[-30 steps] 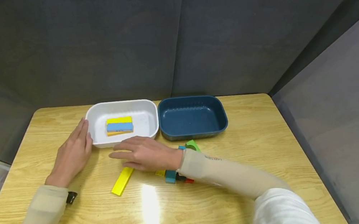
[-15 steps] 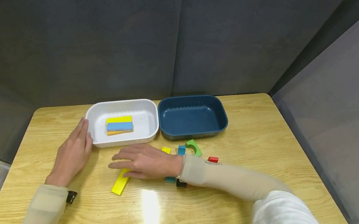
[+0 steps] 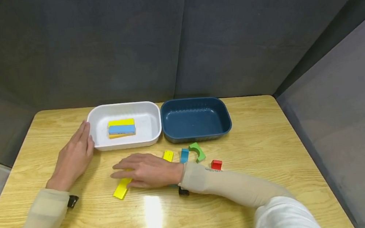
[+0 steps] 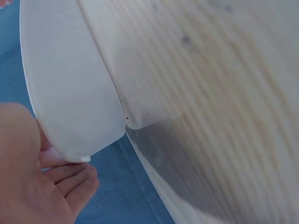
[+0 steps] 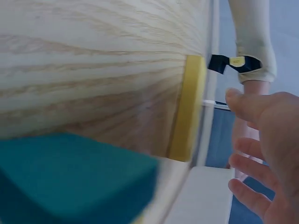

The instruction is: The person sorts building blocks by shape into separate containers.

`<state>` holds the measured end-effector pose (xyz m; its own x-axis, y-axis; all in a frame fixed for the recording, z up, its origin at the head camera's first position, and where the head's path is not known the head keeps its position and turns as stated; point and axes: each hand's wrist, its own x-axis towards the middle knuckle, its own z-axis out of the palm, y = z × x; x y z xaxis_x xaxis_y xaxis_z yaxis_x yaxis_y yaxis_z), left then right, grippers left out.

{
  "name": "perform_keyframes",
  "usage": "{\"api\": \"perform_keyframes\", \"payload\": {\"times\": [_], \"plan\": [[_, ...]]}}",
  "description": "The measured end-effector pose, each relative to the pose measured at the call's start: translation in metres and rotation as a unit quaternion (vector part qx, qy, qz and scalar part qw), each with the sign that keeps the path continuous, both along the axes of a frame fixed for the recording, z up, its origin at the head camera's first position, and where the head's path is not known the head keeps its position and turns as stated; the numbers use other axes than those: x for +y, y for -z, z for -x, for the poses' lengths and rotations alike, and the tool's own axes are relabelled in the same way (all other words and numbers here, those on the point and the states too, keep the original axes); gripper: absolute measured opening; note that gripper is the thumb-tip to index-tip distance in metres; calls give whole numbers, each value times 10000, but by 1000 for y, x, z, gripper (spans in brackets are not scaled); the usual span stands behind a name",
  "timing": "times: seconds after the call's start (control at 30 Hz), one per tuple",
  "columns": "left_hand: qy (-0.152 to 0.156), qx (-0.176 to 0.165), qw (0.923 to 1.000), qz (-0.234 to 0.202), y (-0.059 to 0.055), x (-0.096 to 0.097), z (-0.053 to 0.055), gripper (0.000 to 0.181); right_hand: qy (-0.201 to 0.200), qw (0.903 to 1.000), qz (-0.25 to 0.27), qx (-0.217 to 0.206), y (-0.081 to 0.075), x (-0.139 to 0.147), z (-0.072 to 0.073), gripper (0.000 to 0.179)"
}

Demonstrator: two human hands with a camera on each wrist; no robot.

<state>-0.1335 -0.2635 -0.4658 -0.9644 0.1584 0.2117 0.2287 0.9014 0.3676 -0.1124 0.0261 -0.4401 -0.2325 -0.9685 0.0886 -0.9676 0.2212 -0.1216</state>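
The right hand (image 3: 146, 171) was above the long yellow block (image 3: 121, 189), which lay flat and slanting on the wooden table (image 3: 80, 223). In the head view, the near end of this block came out from under the hand, close to the thumb, while its far part was mostly covered. The fingers of the right hand were apart and pointed to the left side; in the right wrist view they appeared separate from the block, with nothing clamped between them.

The left hand (image 3: 73, 159) was well apart from the right one, so the long yellow block lay between the two, but much nearer to the right hand. The left hand, with its fingers rather straight, touched the left end of the white tray (image 3: 148, 122). In this tray lay a blue piece (image 3: 122, 129), with yellow showing behind it and orange-yellow in front.

Just beside the white tray, on its right, stood the dark blue tray (image 3: 197, 125). In front of them were a smaller yellow piece (image 3: 168, 155), a blue block (image 3: 184, 155), a green arch (image 3: 197, 152) and, close to the right sleeve (image 3: 235, 186), a red block (image 3: 216, 164)
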Motion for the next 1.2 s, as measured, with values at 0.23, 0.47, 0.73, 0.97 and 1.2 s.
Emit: {"api": "perform_keyframes", "payload": {"times": [0.23, 0.47, 0.73, 0.97, 1.2], "plan": [[-29, 15, 10000, -18, 1, 0, -1, 58, -26, 9996, -248, -120, 17, -3, 0, 53], [-26, 4, 10000, -45, 0, 0, -1, 58, -83, 9994, -348, -38, 29, -5, 0, 49], [-17, 3, 10000, -33, 0, 0, -1, 58, -182, 9983, -545, 17, 33, -8, -1, 48], [-8, -42, 10000, -34, -1, 1, -1, 58, -210, 9973, -696, 93, 36, -10, -1, 44], [-21, -39, 10000, -8, 0, 0, -1, 58, -335, 9965, -730, 248, 35, -11, -1, 42]]}}
